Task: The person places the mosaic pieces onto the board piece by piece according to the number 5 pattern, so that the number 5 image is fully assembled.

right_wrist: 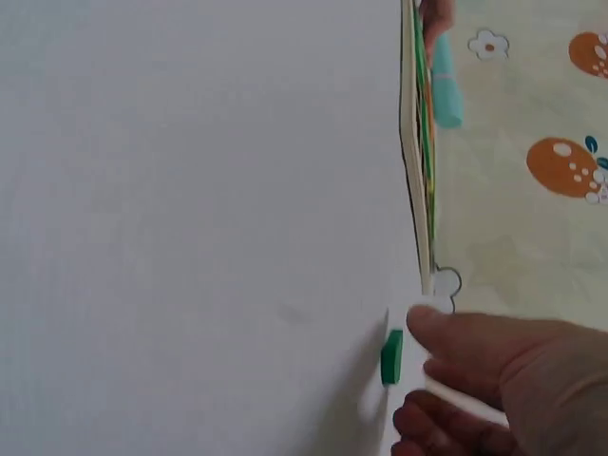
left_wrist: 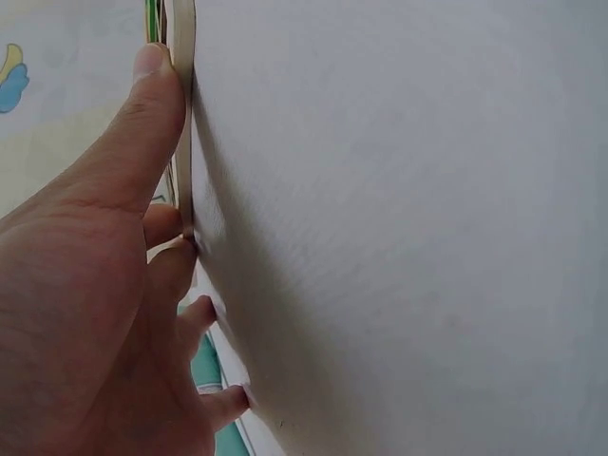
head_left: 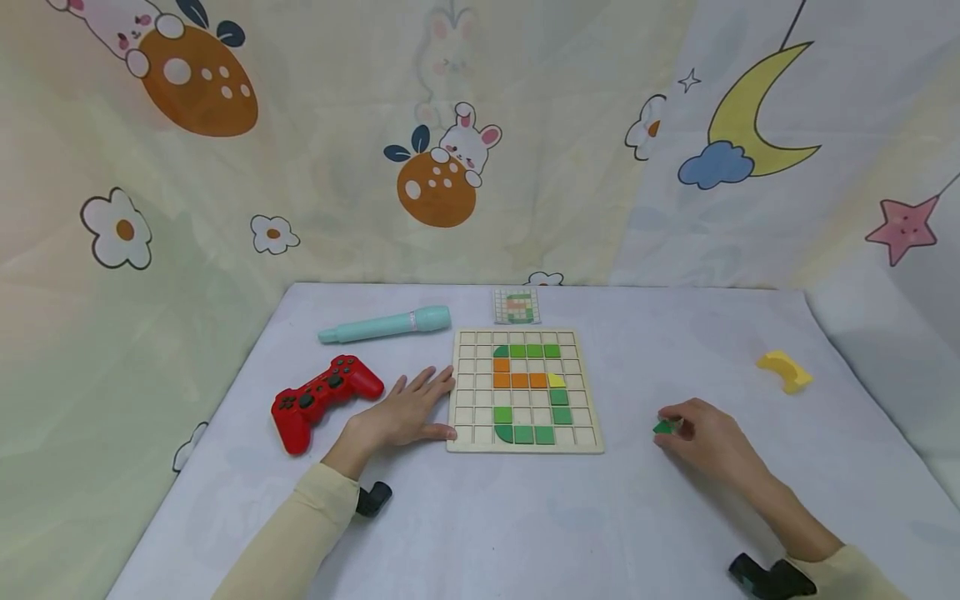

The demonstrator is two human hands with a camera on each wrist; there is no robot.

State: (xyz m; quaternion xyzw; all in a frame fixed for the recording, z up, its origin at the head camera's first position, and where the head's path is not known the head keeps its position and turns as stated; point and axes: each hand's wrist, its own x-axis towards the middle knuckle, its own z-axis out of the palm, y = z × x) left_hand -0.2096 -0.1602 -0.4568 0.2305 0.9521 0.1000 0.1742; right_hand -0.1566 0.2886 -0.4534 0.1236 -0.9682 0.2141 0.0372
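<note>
A cream grid board [head_left: 465, 400] with green, orange and yellow tiles lies mid-table in the head view. Along its left edge rests my left hand [head_left: 411, 412], fingers spread, its thumb against the rim in the left wrist view. To the right of the board, my right hand [head_left: 708, 437] bends over a small green tile [head_left: 663, 427]. The right wrist view has that tile [right_wrist: 391, 356] at the table surface, between thumb [right_wrist: 435, 325] and curved fingers, with a visible gap to the thumb tip.
Left of the board lie a red game controller [head_left: 322, 400] and a light teal pen-like stick [head_left: 386, 325]. Behind the board is a small pattern card [head_left: 516, 307]. A yellow curved piece [head_left: 786, 369] lies at the right. A printed cloth [head_left: 555, 167] hangs behind.
</note>
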